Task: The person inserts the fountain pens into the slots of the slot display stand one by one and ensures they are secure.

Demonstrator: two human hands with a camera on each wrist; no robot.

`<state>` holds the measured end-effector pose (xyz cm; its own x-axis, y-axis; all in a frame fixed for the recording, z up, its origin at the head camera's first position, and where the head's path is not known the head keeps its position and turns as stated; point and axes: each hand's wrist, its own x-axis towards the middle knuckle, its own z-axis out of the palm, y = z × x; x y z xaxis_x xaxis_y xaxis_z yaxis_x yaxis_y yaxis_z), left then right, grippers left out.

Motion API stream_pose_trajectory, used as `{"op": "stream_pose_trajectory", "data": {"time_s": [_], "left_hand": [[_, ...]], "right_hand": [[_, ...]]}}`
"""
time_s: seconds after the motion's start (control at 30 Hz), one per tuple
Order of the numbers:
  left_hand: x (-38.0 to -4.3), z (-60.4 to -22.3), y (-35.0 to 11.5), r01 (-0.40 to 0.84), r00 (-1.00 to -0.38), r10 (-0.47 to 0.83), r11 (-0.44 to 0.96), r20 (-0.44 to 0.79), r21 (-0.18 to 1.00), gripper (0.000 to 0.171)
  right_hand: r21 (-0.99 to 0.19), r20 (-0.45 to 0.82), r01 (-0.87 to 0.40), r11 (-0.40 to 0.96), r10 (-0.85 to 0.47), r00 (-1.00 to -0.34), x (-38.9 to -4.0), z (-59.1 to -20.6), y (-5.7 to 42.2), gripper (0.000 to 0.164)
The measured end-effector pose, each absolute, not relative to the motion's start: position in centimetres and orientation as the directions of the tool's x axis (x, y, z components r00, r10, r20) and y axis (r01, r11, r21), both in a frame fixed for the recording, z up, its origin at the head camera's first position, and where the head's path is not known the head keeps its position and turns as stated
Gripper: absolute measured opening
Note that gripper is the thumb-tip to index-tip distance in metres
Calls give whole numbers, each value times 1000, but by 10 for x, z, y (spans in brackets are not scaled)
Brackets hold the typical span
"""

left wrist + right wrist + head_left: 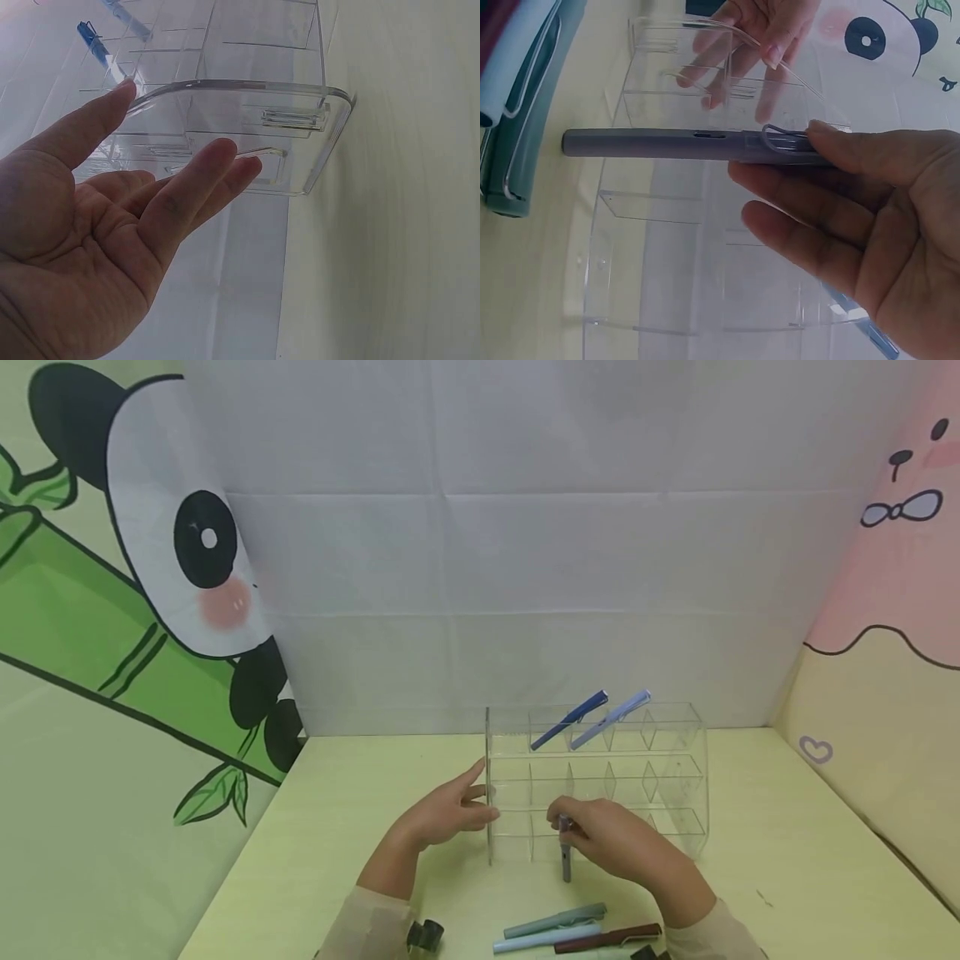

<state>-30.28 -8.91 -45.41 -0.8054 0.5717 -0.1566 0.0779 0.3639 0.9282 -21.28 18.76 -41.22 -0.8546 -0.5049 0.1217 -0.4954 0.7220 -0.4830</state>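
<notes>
A grey pen is pinched by its clip end between the thumb and fingers of my right hand. In the head view it points downward in front of the lowest row of a clear acrylic pen rack. My left hand is at the rack's left side with its fingers extended; the left wrist view shows the fingertips at the side panel, and whether all of them touch is unclear. A dark blue pen and a light blue pen lean in the rack's top row.
In front of the rack lie several pens: a green pen, a pale blue pen, a dark red pen and a pale green one. A white backdrop stands behind the light yellow table.
</notes>
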Motion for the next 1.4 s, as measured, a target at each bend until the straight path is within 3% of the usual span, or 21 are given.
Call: {"op": "stream_pose_trajectory", "data": {"time_s": [0.2,0.43,0.6,0.73,0.97,1.4], "left_hand": [[-303,-454,-89,77,-801,578,355,-154,932,91],[-301,-452,-90,78,-794,587,351,-155,933,91],[-300,-451,-91,73,-795,585,353,-159,933,91],[-300,-451,-92,73,-798,582,351,-156,934,92],[-302,-454,-91,73,-795,586,348,-156,935,90],[-301,-453,-92,91,-797,585,360,-148,929,91]], "right_hand": [[-551,172,-479,683,-469,-866,-217,-411,194,25],[-647,315,-473,598,-356,-880,-222,-401,227,36],[-746,474,-533,399,-245,-846,-228,-401,258,37],[-813,549,-559,159,-105,-829,-232,-400,278,38],[-794,545,-566,-222,153,-824,-231,-395,301,43],[-760,501,-574,-304,288,-816,-275,-358,325,40]]}}
